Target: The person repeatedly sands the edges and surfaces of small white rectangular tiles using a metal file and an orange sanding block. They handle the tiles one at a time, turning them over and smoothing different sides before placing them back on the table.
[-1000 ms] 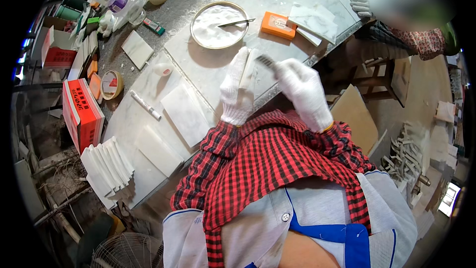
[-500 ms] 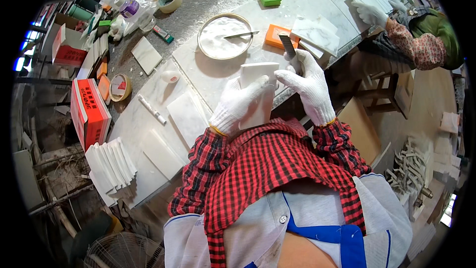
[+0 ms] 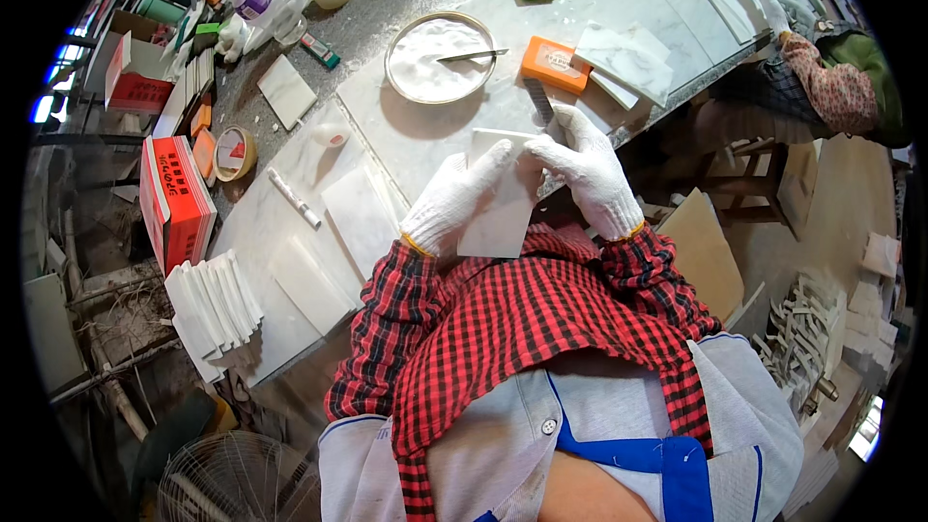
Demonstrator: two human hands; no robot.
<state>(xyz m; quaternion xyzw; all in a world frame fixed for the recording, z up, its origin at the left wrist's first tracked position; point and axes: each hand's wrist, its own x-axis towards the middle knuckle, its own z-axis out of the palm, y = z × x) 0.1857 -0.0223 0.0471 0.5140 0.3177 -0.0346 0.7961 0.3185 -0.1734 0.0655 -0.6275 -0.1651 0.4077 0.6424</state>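
Note:
My left hand (image 3: 447, 195), in a white knit glove, is closed on a white marble tile (image 3: 497, 222) held over the near table edge. The thumb lies across its face and the fingers are hidden behind. My right hand (image 3: 592, 174), gloved alike, is closed around a flat dark-bladed tool (image 3: 537, 100) that points up and away; its handle is hidden in the grip. The right thumb and fingertips are at the tile's upper right edge. Beyond the hands is a round dish of white powder (image 3: 425, 66) with a thin knife (image 3: 474, 55) resting in it.
An orange box (image 3: 556, 66) and marble pieces (image 3: 626, 60) lie right of the dish. Marble tiles (image 3: 360, 213), a white marker (image 3: 293, 198) and a tile stack (image 3: 220, 298) are at left. A red box (image 3: 179, 203) stands further left. A co-worker's sleeve (image 3: 817, 72) shows at far right.
The tile now shows its broad face more squarely, with its lower edge visible. The dark blade has dropped lower and my right hand has shifted left. The co-worker's hand has moved right.

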